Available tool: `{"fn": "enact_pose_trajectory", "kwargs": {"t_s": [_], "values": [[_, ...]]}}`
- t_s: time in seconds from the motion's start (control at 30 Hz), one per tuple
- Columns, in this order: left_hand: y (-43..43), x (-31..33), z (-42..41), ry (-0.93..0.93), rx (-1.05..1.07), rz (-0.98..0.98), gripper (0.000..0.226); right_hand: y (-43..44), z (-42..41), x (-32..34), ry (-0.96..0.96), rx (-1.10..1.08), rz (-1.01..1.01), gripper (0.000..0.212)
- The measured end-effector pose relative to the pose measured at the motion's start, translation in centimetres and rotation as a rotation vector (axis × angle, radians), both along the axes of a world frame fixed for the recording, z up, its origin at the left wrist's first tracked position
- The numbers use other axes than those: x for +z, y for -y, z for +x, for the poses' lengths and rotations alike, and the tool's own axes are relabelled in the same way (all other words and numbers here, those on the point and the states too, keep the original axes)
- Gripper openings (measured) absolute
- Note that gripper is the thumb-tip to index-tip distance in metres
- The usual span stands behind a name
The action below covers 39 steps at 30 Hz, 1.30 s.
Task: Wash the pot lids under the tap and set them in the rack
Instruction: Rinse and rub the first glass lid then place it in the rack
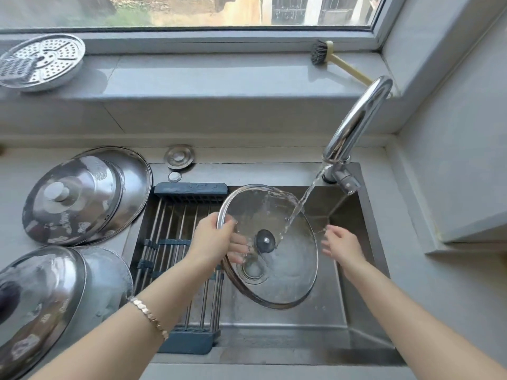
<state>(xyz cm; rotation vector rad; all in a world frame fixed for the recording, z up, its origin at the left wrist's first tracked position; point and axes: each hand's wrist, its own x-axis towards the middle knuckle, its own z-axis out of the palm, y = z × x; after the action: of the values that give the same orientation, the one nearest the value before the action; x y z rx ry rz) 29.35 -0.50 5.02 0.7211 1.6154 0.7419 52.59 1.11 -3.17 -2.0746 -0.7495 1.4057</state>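
A glass pot lid [285, 270] with a metal rim and a dark centre knob is tilted over the sink. Water from the chrome tap [354, 127] runs onto its upper right part. My left hand [216, 239] grips the lid's left rim, thumb on top and fingers behind the glass. My right hand [343, 245] hovers just right of the lid with relaxed fingers, holding nothing. The roll-up rack [175, 242] spans the sink's left half with nothing on it.
Two stacked steel lids [82, 198] lie on the counter left of the sink, and two more steel lids [55, 297] lie nearer me. A perforated steamer plate [41, 61] and a dish brush [326, 54] sit on the windowsill. The sink basin [356, 311] is wet.
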Motion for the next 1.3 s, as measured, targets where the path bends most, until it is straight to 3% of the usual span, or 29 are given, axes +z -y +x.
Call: {"fn": "enact_pose_trajectory", "kwargs": {"t_s": [0.1, 0.27, 0.4, 0.47, 0.57, 0.7, 0.77, 0.83, 0.93, 1.0, 1.1, 1.2, 1.3], "values": [[-0.2, 0.8, -0.1, -0.146, -0.053, 0.12, 0.013, -2.1, 0.1, 1.1, 0.009, -0.149, 0.197, 0.055], [-0.2, 1.5, -0.7, -0.176, -0.027, 0.146, 0.016, -5.0, -1.2, 2.2, -0.077, -0.27, 0.289, 0.034], [0.1, 1.7, -0.9, -0.213, -0.028, 0.147, 0.016, -6.0, -1.9, 2.9, -0.136, -0.169, 0.314, 0.045], [0.1, 1.9, -0.9, -0.223, -0.031, 0.14, 0.016, -5.5, -1.6, 3.3, -0.079, -0.01, 0.244, 0.057], [0.2, 2.1, -0.8, -0.278, -0.081, 0.105, 0.013, -2.3, -2.5, 5.1, 0.216, 0.44, 0.125, 0.066], [-0.2, 3.0, -0.2, -0.348, -0.161, -0.007, 0.014, 3.8, -6.5, 9.4, 0.045, 1.048, 0.246, 0.065], [-0.3, 3.9, 0.3, -0.347, -0.182, -0.033, 0.024, 5.9, -8.0, 9.8, 0.138, 1.159, 0.39, 0.066], [-0.2, 4.8, 0.7, -0.294, -0.168, -0.045, 0.027, 6.8, -8.7, 9.2, 0.315, 1.045, 0.648, 0.046], [0.1, 5.9, 1.2, -0.059, -0.085, -0.047, 0.023, 6.5, -8.3, 8.7, 0.243, 0.639, 0.777, 0.01], [0.7, 6.0, 1.1, 0.052, -0.058, -0.037, 0.026, 5.6, -7.6, 9.2, 0.004, 0.378, 0.668, 0.017], [2.1, 4.6, -0.2, -0.064, -0.046, 0.01, 0.017, 4.7, -6.6, 10.0, -0.293, 0.096, 0.457, 0.014], [3.9, 2.9, -1.6, -0.139, -0.004, 0.004, 0.013, 4.7, -5.6, 9.6, -0.463, -0.135, 0.279, 0.01], [5.4, 1.4, -2.7, -0.146, 0.011, -0.042, 0.016, 5.1, -4.9, 8.9, -0.518, -0.265, 0.196, 0.008]]}}
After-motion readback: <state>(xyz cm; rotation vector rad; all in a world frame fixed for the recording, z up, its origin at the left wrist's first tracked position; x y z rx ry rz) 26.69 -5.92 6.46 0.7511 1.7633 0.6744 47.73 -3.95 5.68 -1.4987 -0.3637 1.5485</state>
